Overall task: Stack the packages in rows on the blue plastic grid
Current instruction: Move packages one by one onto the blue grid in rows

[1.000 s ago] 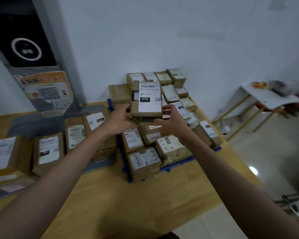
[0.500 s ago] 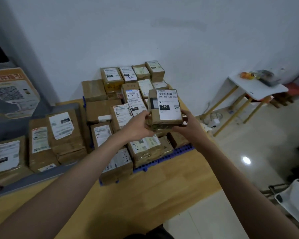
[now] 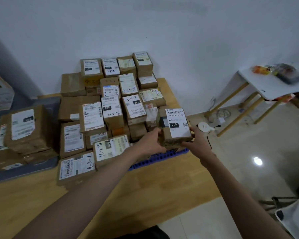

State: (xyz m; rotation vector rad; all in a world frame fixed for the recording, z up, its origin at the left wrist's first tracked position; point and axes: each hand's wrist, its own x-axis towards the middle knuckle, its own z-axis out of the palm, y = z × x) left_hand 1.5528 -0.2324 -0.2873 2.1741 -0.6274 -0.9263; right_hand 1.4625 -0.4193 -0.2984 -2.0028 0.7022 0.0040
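A brown cardboard package with a white "010" label [image 3: 175, 128] sits low at the near right corner of the blue plastic grid [image 3: 160, 157]. My left hand [image 3: 151, 144] grips its left side and my right hand [image 3: 198, 142] grips its right side. Several labelled brown packages [image 3: 110, 111] stand in rows across the grid up to the white wall. Whether the held package rests on the grid cannot be told.
The grid lies on a wooden table [image 3: 145, 185]. More packages [image 3: 24, 131] lie in a grey tray at the left. A white side table [image 3: 269, 87] with items stands at the right over a tiled floor with cables.
Both hands have carried the "010" package from above the middle of the stack rightward and down to the grid's near right corner. The view has swung to the right.
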